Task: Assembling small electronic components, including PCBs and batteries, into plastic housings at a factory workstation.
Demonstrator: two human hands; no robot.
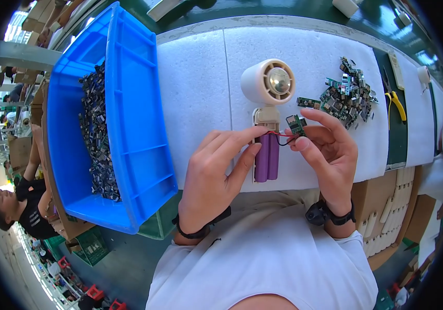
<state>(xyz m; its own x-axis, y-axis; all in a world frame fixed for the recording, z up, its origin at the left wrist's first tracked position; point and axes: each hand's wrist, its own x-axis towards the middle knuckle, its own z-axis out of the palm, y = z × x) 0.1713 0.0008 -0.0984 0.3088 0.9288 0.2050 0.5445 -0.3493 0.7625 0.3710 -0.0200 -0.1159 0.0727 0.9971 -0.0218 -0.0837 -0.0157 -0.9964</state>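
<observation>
A handheld fan (268, 82) with a round cream head lies on the white foam sheet, its handle open. Two purple battery cells (267, 160) show in the handle. My left hand (221, 173) rests on it, thumb and forefinger pressed at the top of the cells by the red and black wires (282, 135). My right hand (330, 155) pinches a small green circuit board (296, 124) just right of the handle. The wires run from the cells toward this board; where they join it is hidden by fingers.
A blue bin (144, 129) full of small circuit boards (97, 139) stands at left. More boards (349, 93) lie heaped on the foam sheet (195, 77) at right. Yellow-handled pliers (397, 106) lie beyond them. A carton of cream casings (387, 212) stands at lower right.
</observation>
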